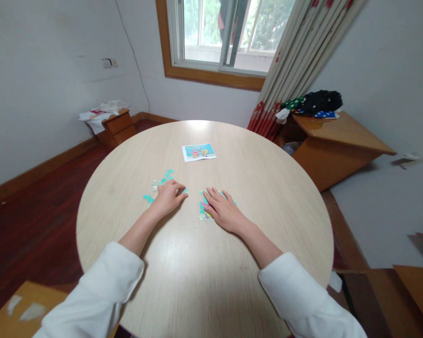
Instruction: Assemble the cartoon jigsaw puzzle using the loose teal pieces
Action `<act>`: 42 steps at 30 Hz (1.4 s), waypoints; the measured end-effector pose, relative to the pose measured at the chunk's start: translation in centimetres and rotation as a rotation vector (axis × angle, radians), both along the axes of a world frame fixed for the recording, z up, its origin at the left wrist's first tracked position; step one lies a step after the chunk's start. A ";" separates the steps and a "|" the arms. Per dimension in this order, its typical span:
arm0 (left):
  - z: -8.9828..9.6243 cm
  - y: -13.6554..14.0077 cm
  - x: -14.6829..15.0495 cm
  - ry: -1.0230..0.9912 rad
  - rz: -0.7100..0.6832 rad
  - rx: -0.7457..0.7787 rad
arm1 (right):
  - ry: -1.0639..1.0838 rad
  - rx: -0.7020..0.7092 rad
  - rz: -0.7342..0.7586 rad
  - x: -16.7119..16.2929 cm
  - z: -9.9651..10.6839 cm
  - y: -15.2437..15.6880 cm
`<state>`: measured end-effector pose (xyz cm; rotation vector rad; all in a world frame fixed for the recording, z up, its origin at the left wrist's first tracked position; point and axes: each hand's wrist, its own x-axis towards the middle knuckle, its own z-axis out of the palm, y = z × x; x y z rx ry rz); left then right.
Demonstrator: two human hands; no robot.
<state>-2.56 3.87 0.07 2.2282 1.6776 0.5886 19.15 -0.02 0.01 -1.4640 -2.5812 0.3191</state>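
Note:
My left hand (168, 197) is over the left-centre of the table with its fingers bent together, and a small teal puzzle piece (186, 190) shows at the fingertips. Beside and behind this hand lie several loose teal puzzle pieces (167, 175), with more puzzle pieces (148, 198) to its left. My right hand (225, 211) rests flat, fingers spread, on a partly joined jigsaw puzzle (202, 212) in teal, pink and yellow. The hand covers much of that puzzle, so its right part is mostly hidden.
A printed cartoon picture (199, 151) lies on the round wooden table (197, 272) beyond both hands. Wooden cabinets stand past the table, one with papers (100, 112) at left, one with dark cloth (322, 101) at right. A curtain (285, 61) hangs by the window.

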 end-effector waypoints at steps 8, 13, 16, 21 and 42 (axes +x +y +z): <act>-0.2 0.2 0.3 -0.012 0.006 -0.008 | -0.017 -0.015 -0.002 -0.1 0.3 0.0; -0.6 0.3 0.3 -0.041 -0.025 0.019 | -0.011 -0.016 0.002 -0.2 0.4 -0.1; -0.7 0.3 0.6 -0.060 -0.066 0.041 | -0.002 -0.011 0.016 -0.3 0.4 -0.1; -0.8 0.2 1.2 -0.079 -0.117 0.044 | 0.004 -0.005 0.025 -0.4 0.3 -0.2; -0.5 0.2 1.7 -0.055 -0.163 0.018 | 0.002 0.001 0.024 -0.3 0.1 -0.1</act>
